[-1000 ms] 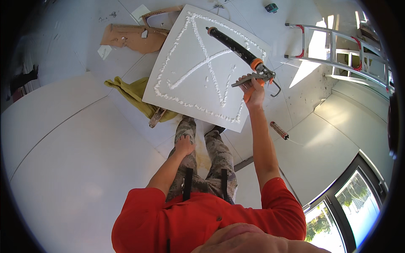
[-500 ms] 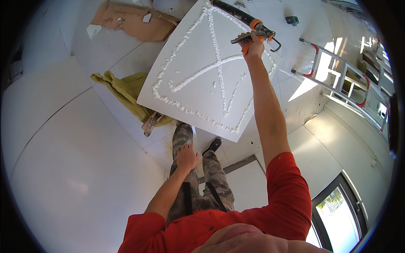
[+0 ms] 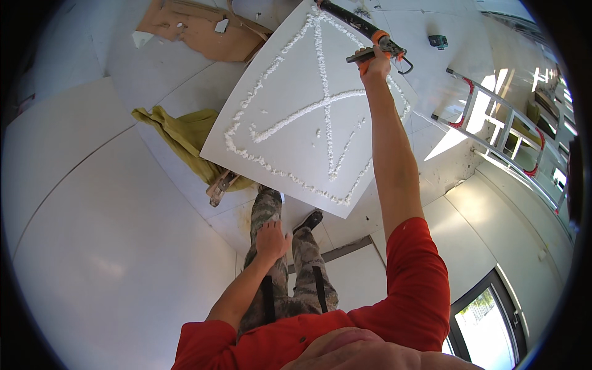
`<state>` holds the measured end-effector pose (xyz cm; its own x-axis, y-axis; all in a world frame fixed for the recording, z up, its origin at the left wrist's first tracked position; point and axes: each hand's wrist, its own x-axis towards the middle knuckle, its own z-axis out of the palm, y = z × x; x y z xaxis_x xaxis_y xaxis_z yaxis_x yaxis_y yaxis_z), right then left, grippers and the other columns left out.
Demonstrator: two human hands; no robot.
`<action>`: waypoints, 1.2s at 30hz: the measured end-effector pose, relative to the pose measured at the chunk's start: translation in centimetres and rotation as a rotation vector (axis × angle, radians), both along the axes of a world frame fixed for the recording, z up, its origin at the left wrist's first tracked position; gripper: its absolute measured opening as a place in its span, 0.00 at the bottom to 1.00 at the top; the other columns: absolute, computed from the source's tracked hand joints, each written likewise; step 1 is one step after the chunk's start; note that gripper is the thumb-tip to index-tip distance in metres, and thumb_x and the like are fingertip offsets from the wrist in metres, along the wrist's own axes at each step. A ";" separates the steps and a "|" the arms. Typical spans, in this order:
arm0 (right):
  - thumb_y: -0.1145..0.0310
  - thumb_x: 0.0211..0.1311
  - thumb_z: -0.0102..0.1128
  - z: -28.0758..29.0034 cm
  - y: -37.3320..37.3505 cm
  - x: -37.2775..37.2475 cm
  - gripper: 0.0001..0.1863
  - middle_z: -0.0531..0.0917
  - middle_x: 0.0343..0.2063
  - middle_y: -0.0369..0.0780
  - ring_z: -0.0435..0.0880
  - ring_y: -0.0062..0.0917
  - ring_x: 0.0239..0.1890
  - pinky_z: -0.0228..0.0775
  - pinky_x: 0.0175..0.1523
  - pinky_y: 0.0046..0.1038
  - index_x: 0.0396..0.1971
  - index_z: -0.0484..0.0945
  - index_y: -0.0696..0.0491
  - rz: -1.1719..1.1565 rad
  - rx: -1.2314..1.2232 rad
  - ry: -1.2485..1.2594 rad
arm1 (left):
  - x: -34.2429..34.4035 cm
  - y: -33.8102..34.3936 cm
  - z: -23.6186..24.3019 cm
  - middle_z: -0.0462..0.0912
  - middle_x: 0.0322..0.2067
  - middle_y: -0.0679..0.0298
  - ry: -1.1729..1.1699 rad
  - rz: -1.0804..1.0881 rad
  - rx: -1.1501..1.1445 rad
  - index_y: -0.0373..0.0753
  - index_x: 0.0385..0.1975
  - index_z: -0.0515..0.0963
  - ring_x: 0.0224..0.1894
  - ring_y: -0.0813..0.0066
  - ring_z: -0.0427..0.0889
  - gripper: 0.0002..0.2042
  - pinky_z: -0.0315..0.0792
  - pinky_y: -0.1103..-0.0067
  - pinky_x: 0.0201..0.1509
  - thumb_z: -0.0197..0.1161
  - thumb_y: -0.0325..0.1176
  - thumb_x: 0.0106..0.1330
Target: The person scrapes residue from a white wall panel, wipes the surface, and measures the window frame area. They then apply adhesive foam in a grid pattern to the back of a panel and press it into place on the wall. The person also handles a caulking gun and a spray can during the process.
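A large white square tile point(image 3: 290, 154) lies on the floor, with white adhesive beads laid along its edges and across it in crossing lines. My right hand point(image 3: 374, 66) reaches out over the tile's far corner, shut on the orange-and-black caulking gun point(image 3: 364, 31), whose black barrel points to the upper left. My left hand point(image 3: 271, 237) rests flat on my left thigh, fingers spread, holding nothing. My legs in camouflage trousers stand at the tile's near edge.
A yellow-green cloth point(image 3: 185, 139) lies left of the tile over a tool. Cardboard pieces point(image 3: 197, 28) lie at the top left. An aluminium ladder with red fittings point(image 3: 493, 123) lies at right. A small dark device point(image 3: 438, 42) sits beyond it. Window point(image 3: 487, 314) at lower right.
My right arm has stretched further out, carrying the caulking gun toward the tile's far corner. My left hand has stayed on my thigh.
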<state>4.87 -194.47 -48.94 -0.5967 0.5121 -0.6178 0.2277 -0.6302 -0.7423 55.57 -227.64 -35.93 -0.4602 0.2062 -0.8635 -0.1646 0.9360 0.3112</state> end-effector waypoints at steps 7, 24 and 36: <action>0.69 0.81 0.53 -1.5 0.8 0.1 0.12 0.84 0.37 0.49 0.86 0.40 0.33 0.85 0.38 0.47 0.55 0.72 0.60 0.010 0.037 -0.004 | -0.5 -0.1 0.3 0.81 0.59 0.51 0.004 -0.005 0.013 0.35 0.60 0.76 0.66 0.53 0.77 0.27 0.74 0.57 0.68 0.68 0.49 0.70; 0.62 0.83 0.52 20.0 0.1 33.0 0.20 0.85 0.51 0.48 0.86 0.42 0.55 0.76 0.68 0.54 0.62 0.73 0.61 0.478 -0.201 0.075 | 1.0 -0.6 -1.2 0.83 0.50 0.55 0.131 -0.038 0.039 0.37 0.53 0.79 0.58 0.56 0.81 0.22 0.78 0.59 0.60 0.70 0.46 0.67; 0.60 0.83 0.54 14.4 -6.7 36.2 0.14 0.83 0.34 0.44 0.85 0.35 0.35 0.82 0.46 0.40 0.48 0.76 0.58 0.258 -0.148 -0.225 | 2.9 -1.3 -1.9 0.82 0.55 0.55 0.073 -0.131 0.001 0.37 0.60 0.77 0.62 0.57 0.79 0.28 0.76 0.59 0.63 0.70 0.48 0.66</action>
